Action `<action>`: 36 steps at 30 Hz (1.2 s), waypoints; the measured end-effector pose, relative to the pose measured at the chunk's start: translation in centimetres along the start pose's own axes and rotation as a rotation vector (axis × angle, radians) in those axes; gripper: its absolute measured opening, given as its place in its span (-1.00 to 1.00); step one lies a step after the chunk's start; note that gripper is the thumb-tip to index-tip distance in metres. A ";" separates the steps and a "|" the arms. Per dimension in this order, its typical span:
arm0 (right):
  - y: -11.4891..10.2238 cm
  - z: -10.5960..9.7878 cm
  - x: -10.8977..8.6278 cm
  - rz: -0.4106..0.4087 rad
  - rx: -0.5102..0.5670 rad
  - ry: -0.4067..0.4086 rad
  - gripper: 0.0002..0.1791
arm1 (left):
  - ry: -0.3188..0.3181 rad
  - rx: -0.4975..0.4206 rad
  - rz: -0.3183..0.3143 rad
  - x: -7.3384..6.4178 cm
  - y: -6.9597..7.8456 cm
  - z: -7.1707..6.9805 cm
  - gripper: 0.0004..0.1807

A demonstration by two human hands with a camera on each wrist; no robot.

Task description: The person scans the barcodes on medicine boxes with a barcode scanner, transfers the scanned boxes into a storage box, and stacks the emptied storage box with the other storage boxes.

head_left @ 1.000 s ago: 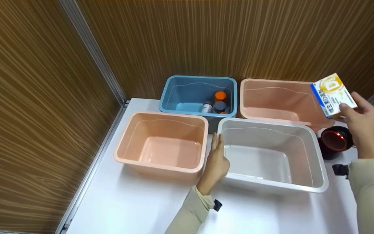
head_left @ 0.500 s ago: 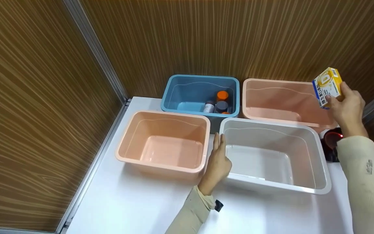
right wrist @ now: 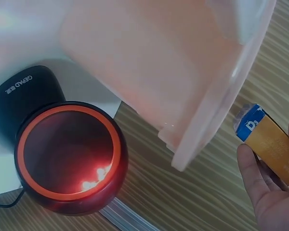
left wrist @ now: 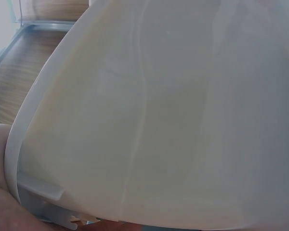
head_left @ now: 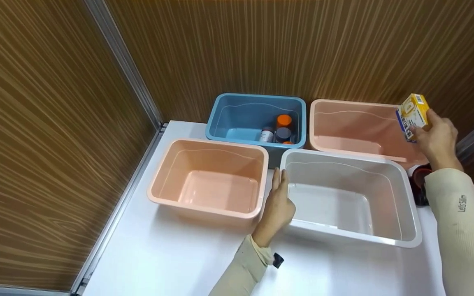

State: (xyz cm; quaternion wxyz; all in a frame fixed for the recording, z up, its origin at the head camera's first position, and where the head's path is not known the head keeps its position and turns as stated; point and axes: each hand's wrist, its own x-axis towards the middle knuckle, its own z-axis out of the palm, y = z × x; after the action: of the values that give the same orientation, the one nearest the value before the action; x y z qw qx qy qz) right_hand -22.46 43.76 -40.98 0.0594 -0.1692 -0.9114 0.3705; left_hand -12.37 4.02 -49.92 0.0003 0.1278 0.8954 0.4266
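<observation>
My right hand [head_left: 439,137] grips a small white, yellow and blue carton [head_left: 413,117] between thumb and fingers. It holds the carton tilted in the air over the right end of the far pink bin [head_left: 344,144]. In the right wrist view the carton [right wrist: 269,144] shows an orange side and a blue end marked D3. My left hand [head_left: 276,209] rests at the left side of the white bin [head_left: 403,205], two fingers pointing up along its rim. Its thumb is hard to make out. The left wrist view is mostly the bin's pale wall [left wrist: 173,115].
A round black scanner [right wrist: 70,154] with a glowing red ring stands by the bins' right ends. A blue bin [head_left: 255,98] holds several bottles [head_left: 283,121] with orange and dark caps. Another pink bin [head_left: 220,193] sits at the left. Wood-grain walls [head_left: 241,49] enclose the white table [head_left: 171,259].
My right hand has moved left from above the scanner with the carton, then slightly down. The carton has turned, showing more of its yellow side. The left hand keeps its place at the white bin.
</observation>
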 end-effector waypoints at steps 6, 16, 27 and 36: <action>0.5 0.2 0.1 0.006 0.001 0.009 -0.19 | -0.008 -0.004 -0.001 0.1 0.1 0.2 -0.19; 0.9 0.4 0.1 0.023 0.051 0.022 -0.17 | 0.017 0.022 0.042 0.0 0.3 0.2 -0.23; 0.9 0.9 -0.1 -0.072 -0.003 0.018 0.07 | -0.001 0.036 0.032 -0.1 0.1 -0.1 -0.20; -1.2 0.6 -0.9 -0.109 0.012 -0.041 -0.06 | 0.009 0.016 0.040 -0.1 -0.2 -0.1 -0.19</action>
State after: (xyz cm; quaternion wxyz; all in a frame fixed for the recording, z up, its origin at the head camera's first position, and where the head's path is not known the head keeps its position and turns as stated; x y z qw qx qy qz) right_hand -22.11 42.23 -40.58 0.0616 -0.1112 -0.9181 0.3755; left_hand -12.28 3.85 -50.01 -0.0134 0.1438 0.8961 0.4197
